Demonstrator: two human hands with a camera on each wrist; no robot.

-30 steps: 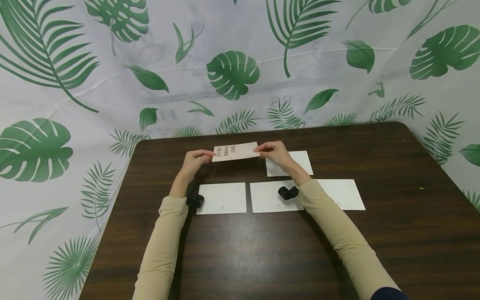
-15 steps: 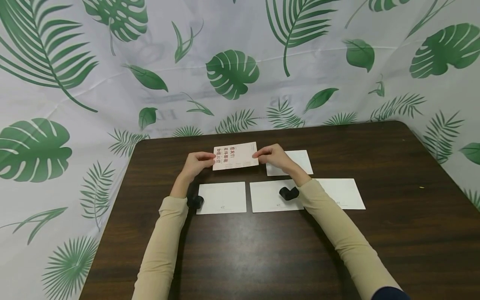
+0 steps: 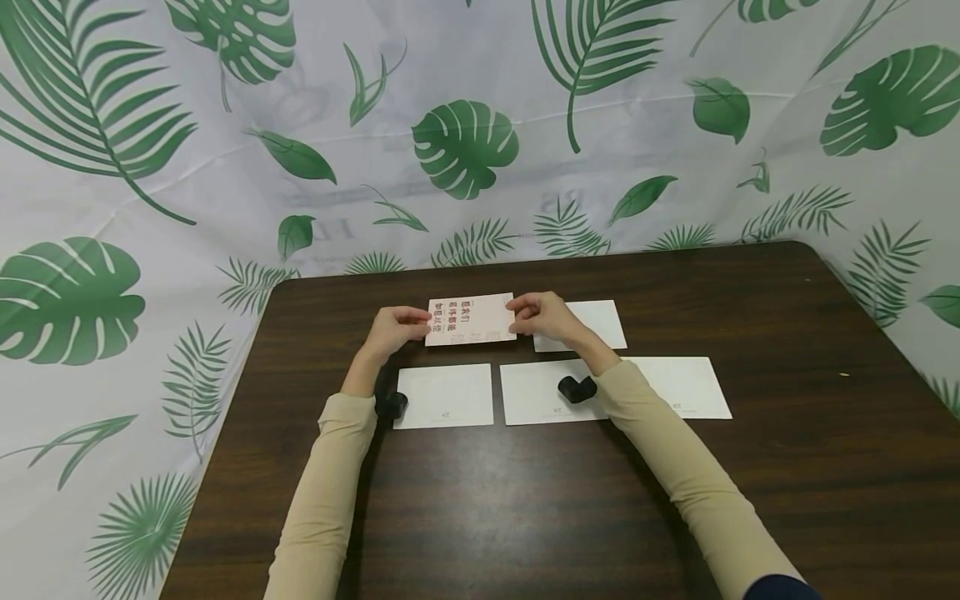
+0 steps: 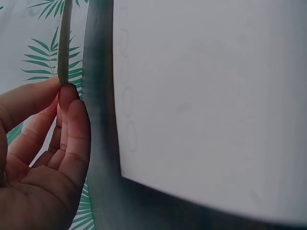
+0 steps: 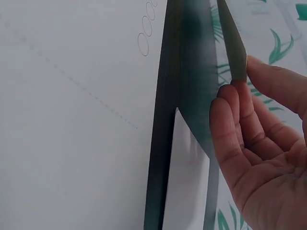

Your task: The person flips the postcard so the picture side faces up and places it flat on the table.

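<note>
Between my hands is a pale pink postcard (image 3: 472, 320) printed with dark red characters, its printed face turned up in the head view. My left hand (image 3: 393, 332) pinches its left edge between thumb and fingers. The opposite edge is pinched by my right hand (image 3: 546, 318). Both wrist views show the postcard edge-on, a thin strip (image 4: 64, 43) at the left fingertips and another (image 5: 233, 45) at the right ones. It is held close over the far part of the table, beyond the row of white cards.
On the dark wooden table (image 3: 480, 508) lie a left white card (image 3: 442, 397), a middle one (image 3: 532, 396) and a right one (image 3: 686, 387), in a row. Another white card (image 3: 600, 321) lies behind, partly under my right hand. A leaf-patterned curtain (image 3: 465, 233) hangs behind the table.
The postcard has come down toward the table and nearer to me, its printed face tilting further up into view. Both hands keep hold of its edges. The white cards have stayed put.
</note>
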